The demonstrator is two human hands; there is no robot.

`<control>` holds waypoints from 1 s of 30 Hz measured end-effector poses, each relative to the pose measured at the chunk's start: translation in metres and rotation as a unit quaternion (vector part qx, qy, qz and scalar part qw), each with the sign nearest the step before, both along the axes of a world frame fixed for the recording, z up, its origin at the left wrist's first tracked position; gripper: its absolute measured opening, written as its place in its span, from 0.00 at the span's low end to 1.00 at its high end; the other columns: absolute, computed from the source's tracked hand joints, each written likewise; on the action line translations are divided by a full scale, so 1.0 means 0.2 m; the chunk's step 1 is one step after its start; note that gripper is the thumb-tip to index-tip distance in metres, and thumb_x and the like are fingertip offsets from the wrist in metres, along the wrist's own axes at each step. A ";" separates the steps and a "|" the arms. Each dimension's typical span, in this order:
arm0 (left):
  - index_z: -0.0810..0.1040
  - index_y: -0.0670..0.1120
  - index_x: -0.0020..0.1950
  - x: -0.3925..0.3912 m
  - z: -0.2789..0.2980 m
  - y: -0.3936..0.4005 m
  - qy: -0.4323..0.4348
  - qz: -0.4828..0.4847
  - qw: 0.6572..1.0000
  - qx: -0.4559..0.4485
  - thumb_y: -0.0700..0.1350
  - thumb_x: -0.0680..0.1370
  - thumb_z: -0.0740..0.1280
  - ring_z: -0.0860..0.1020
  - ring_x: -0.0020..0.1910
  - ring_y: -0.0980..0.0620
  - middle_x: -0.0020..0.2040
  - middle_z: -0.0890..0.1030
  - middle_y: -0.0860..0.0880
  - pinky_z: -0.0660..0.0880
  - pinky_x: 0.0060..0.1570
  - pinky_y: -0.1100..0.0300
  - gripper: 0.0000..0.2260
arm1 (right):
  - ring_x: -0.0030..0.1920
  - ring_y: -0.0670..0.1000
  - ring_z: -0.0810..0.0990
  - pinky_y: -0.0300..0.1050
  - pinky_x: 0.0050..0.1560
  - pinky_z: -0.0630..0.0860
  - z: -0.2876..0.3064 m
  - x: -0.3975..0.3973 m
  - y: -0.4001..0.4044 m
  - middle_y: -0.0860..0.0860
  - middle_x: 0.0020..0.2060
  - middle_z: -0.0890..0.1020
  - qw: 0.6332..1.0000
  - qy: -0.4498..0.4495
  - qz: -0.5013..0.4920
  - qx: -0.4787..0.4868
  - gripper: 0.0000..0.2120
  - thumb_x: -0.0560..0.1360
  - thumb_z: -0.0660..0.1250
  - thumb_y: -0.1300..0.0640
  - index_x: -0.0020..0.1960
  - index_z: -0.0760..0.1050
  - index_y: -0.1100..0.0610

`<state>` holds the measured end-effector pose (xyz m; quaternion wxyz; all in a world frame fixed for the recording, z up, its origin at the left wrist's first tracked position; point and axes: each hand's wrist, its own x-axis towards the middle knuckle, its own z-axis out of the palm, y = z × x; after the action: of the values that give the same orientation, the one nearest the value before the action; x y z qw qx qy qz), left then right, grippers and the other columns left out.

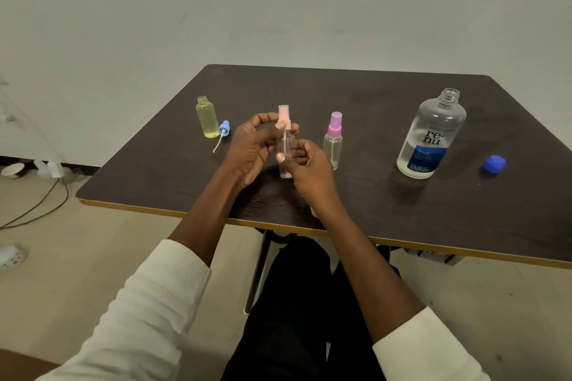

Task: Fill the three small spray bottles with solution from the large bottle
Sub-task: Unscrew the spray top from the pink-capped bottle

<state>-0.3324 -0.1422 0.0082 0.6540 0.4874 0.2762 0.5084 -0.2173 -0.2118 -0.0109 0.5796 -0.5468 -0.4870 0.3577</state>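
Right now we hold a small clear spray bottle (285, 150) upright over the dark tabletop (371, 204), near its front edge and about midway between the yellow bottle and the purple-capped one. Our right hand (305, 172) grasps the bottle's body, thumb pressed against its front and fingers curled round the far side. Our left hand (253, 145) pinches the pink spray head (283, 117) at the collar; the head sits at the bottle's neck with its thin dip tube running down inside. We cannot tell whether the head is screwed tight or only resting there, nor how much liquid the bottle holds.

To our left a yellow-tinted small bottle (207, 117) stands open-necked on the tabletop. Just beside it, at its base, lies a blue spray head (224, 128) on its side, its pale tube pointing toward us. To our right a third small bottle (333, 142) stands upright with a purple spray head and clear cap fitted.

Further right stands the large bottle (431, 136), uncapped, with a blue-and-white label and clear solution low in its body. Its blue cap (494, 163) lies on the tabletop, apart from it to the right.

White sleeves cover both forearms up to the elbow area.
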 end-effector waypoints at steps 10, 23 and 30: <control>0.76 0.40 0.59 0.00 -0.01 0.00 0.003 0.011 1.000 0.015 0.37 0.81 0.65 0.84 0.53 0.44 0.51 0.85 0.39 0.81 0.54 0.53 0.07 | 0.50 0.47 0.81 0.49 0.54 0.81 0.00 -0.01 -0.01 0.49 0.48 0.83 1.000 -0.012 -0.011 0.003 0.12 0.74 0.72 0.57 0.57 0.76 0.52; 0.77 0.43 0.42 0.05 0.15 0.22 0.003 0.208 0.975 -0.073 0.44 0.76 0.76 0.82 0.34 0.52 0.39 0.85 0.45 0.80 0.37 0.60 0.09 | 0.46 0.46 0.80 0.46 0.52 0.81 0.01 -0.01 -0.06 0.47 0.45 0.81 0.998 -0.022 -0.051 0.019 0.14 0.73 0.73 0.58 0.57 0.76 0.53; 0.80 0.40 0.35 0.12 0.01 0.33 0.326 0.263 0.908 0.004 0.47 0.71 0.80 0.77 0.29 0.53 0.32 0.83 0.45 0.74 0.32 0.57 0.14 | 0.45 0.43 0.78 0.48 0.53 0.81 0.03 0.00 -0.07 0.45 0.44 0.80 0.997 -0.020 -0.071 0.022 0.16 0.73 0.74 0.57 0.59 0.77 0.54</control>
<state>-0.3077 -0.0763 0.0106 0.3683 0.5380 0.5904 0.4757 -0.2176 -0.2255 -0.0053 0.6057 -0.5738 -0.4662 0.2942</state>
